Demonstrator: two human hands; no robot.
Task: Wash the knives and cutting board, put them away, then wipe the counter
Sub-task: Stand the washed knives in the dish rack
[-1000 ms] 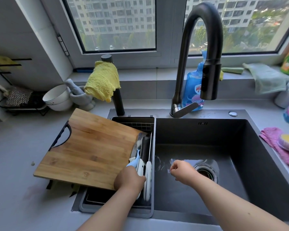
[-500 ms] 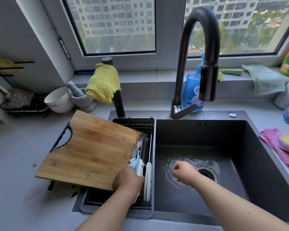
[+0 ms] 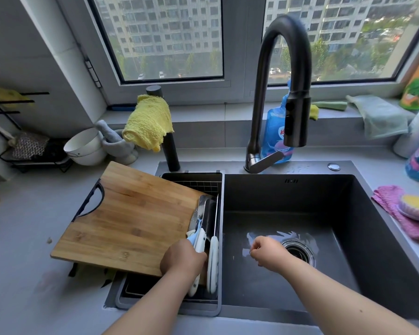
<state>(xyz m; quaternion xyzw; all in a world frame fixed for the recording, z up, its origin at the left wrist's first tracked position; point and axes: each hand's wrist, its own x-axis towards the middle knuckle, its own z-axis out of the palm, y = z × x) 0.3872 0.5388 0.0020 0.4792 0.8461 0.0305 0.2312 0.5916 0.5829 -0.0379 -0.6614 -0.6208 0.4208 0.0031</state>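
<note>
Left hand [image 3: 183, 258]: fingers curled round the near ends of the knife handles, at the near right corner of the cutting board.
Right hand [image 3: 266, 252]: a loose fist holding nothing, over the sink floor, just left of the drain [image 3: 296, 251]; well apart from the knives.
Knives [image 3: 201, 238]: a bundle with white and pale blue handles, lying in the drain basket between the board's right edge and the basket's right wall; how many there are cannot be told.
Knife axis: long axis runs near to far, handles near, blades pointing far toward the window.
Cutting board [image 3: 131, 218]: wooden, lying flat and askew, half on the counter [image 3: 22, 250], half over the basket; its black handle points far left.
Drain basket [image 3: 191, 181]: dark, set in the left part of the sink; holds the knives and the board's right part.
Sink [image 3: 348, 238]: dark basin, a thin film of water around the drain.
Faucet [image 3: 286, 81]: black, arched over the basin.
</note>
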